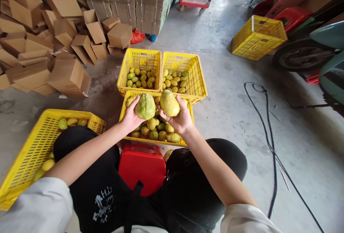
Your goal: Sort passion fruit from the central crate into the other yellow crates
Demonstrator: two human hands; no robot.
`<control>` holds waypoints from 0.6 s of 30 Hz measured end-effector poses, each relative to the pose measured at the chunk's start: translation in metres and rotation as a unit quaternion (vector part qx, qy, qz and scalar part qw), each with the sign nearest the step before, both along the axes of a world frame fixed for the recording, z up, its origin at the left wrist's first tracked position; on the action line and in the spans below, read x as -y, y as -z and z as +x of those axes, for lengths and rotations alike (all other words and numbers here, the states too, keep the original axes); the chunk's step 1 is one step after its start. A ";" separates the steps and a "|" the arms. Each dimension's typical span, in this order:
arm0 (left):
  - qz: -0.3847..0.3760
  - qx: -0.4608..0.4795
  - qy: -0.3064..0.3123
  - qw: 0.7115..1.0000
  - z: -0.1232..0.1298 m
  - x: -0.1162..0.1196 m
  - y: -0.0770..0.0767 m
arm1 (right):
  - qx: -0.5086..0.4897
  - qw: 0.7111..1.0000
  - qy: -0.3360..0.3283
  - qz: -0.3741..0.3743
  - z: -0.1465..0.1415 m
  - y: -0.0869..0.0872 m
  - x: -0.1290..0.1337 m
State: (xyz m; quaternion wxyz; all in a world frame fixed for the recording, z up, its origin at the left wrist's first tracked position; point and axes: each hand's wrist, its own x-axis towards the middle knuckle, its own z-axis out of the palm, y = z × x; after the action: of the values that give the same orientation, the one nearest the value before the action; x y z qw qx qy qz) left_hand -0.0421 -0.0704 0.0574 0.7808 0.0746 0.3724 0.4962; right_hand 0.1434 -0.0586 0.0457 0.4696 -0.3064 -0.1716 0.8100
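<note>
My left hand point(132, 115) is wrapped round a lumpy, ribbed green papaya point(145, 106). A smoother, yellower papaya point(169, 103) rests in my right hand point(182, 118), fingers curled under and beside it. Both fruits are held side by side, a small gap between them, above a yellow crate point(158, 142) full of green and yellow fruit point(153, 135). Just beyond it stand two more yellow crates, a left one point(120, 79) and a right one point(197, 79), each partly filled with smaller-looking fruit.
By my left knee is another yellow crate point(29, 147) with some fruit. A red plastic stool point(142, 168) sits between my legs. Cardboard boxes point(66, 75) are heaped at the left. To the right are a yellow crate point(258, 38), a motorbike point(303, 56) and a black cable point(272, 147).
</note>
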 end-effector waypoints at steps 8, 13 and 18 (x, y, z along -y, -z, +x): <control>-0.002 -0.016 -0.009 1.000 0.002 0.002 0.009 | 0.058 0.998 -0.010 -0.015 -0.005 0.007 0.006; -0.025 0.002 -0.025 0.999 -0.001 0.001 0.003 | 0.029 0.999 0.004 -0.030 -0.002 0.005 0.004; -0.010 0.001 -0.029 1.000 -0.003 -0.001 0.002 | -0.017 1.000 0.011 -0.004 0.003 0.005 0.000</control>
State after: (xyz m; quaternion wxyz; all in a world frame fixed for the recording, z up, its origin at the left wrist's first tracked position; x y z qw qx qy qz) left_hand -0.0447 -0.0696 0.0551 0.7673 0.0549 0.3784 0.5149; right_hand 0.1468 -0.0587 0.0406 0.4803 -0.2966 -0.1565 0.8104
